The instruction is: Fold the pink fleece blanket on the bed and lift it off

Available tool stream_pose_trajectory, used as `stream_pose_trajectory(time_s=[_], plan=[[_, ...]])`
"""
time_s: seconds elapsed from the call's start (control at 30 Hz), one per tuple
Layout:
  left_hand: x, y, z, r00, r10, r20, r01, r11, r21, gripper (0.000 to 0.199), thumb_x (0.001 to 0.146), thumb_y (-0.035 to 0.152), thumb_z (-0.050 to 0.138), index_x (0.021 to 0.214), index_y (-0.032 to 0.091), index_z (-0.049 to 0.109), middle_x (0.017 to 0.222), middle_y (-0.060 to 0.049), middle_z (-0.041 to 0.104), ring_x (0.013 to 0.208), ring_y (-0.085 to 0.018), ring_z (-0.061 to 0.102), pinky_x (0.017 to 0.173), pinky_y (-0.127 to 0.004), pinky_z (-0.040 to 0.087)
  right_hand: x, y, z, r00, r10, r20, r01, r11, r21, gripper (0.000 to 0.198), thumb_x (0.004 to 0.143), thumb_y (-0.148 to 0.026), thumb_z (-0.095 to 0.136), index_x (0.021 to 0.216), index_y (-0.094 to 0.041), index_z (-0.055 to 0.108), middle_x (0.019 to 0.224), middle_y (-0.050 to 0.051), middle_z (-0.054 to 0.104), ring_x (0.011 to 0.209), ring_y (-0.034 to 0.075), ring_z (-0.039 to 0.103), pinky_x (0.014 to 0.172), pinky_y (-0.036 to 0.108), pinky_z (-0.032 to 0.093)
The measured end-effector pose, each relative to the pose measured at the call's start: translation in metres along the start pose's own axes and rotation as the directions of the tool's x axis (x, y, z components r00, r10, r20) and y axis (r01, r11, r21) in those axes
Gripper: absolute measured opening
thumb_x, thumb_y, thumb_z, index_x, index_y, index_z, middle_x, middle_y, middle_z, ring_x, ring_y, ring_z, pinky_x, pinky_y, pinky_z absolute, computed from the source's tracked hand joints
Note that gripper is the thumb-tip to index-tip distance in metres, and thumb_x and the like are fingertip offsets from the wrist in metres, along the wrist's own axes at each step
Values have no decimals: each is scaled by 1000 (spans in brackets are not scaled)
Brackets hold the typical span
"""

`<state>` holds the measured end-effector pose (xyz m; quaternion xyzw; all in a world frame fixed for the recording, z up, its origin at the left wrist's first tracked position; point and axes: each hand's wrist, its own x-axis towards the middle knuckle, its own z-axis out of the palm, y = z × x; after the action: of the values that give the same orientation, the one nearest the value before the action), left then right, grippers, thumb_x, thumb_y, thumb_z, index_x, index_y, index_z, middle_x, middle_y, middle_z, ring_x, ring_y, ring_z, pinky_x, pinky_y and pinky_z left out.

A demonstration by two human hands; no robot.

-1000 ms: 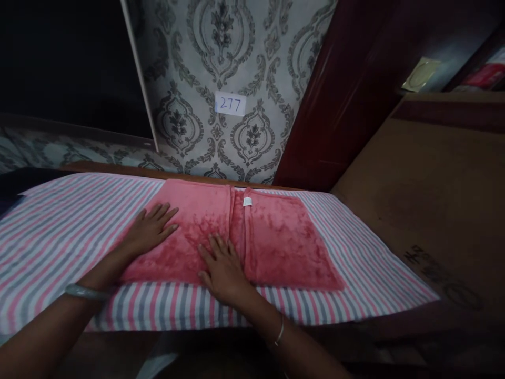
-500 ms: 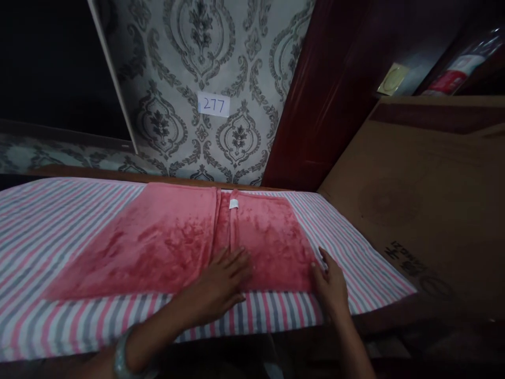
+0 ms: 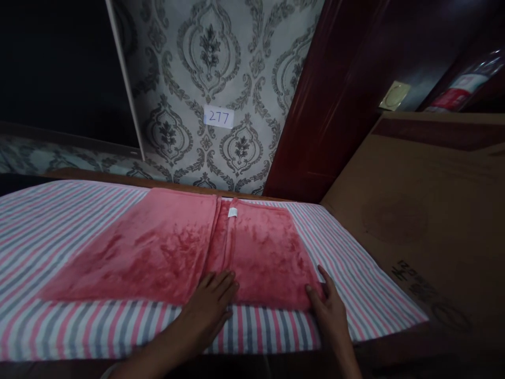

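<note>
A plush pink blanket lies spread on the striped cloth, its left and right parts folded in toward a narrow gap near the middle. A small white tag shows at the far end of the right fold's inner edge. My left hand rests flat on the blanket's near edge by the gap, fingers stretched out. At the near right corner, my right hand touches the blanket's side with thumb and fingers apart.
A large cardboard box stands along the right side. Behind are patterned wallpaper with a paper label reading 277, a dark screen at left, and a dark red post. A plastic bottle lies at upper right.
My left hand has slid left and nearer to me, from the right fold to the gap. My right hand stays at the corner. The view has tilted slightly up.
</note>
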<state>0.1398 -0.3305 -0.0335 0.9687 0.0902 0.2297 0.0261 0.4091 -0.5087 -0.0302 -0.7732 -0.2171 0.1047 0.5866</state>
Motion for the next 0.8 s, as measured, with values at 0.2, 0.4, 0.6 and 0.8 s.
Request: stream_pose_trajectory(time_s=[0.2, 0.4, 0.6, 0.8], plan=[[2, 5, -5, 991, -28, -134, 27, 1000, -11, 40, 84, 16, 50, 122, 19, 62, 124, -13, 68, 115, -28, 62, 99, -48, 51, 0, -27, 9, 986, 157, 59, -164, 840, 516, 87, 63, -46, 80, 140, -20, 50, 109, 8, 72, 91, 25, 70, 79, 40, 58], [16, 5, -43, 993, -112, 19, 114, 967, -229, 32, 83, 20, 57, 112, 22, 68, 117, -10, 71, 108, -27, 66, 93, -45, 55, 21, -86, 39, 999, -10, 44, -19, 786, 617, 63, 64, -38, 76, 124, -21, 63, 117, 7, 69, 98, 23, 67, 86, 37, 54], [26, -48, -94, 897, -396, 199, 414, 592, -691, 40, 85, 44, 60, 118, 23, 69, 122, -10, 71, 112, -26, 66, 98, -42, 54, 23, -185, 103, 911, -399, 101, 289, 794, 535, 48, 70, -31, 64, 116, -17, 66, 122, 9, 67, 112, 24, 60, 103, 42, 44], [13, -115, -155, 711, -679, 184, 234, -18, -972, 62, 86, 62, 49, 132, 20, 57, 134, -12, 64, 119, -32, 62, 100, -50, 53, -35, -278, 205, 676, -634, 375, 476, 764, 436, 43, 77, -13, 49, 118, -15, 63, 121, 3, 68, 117, 17, 59, 105, 32, 46]])
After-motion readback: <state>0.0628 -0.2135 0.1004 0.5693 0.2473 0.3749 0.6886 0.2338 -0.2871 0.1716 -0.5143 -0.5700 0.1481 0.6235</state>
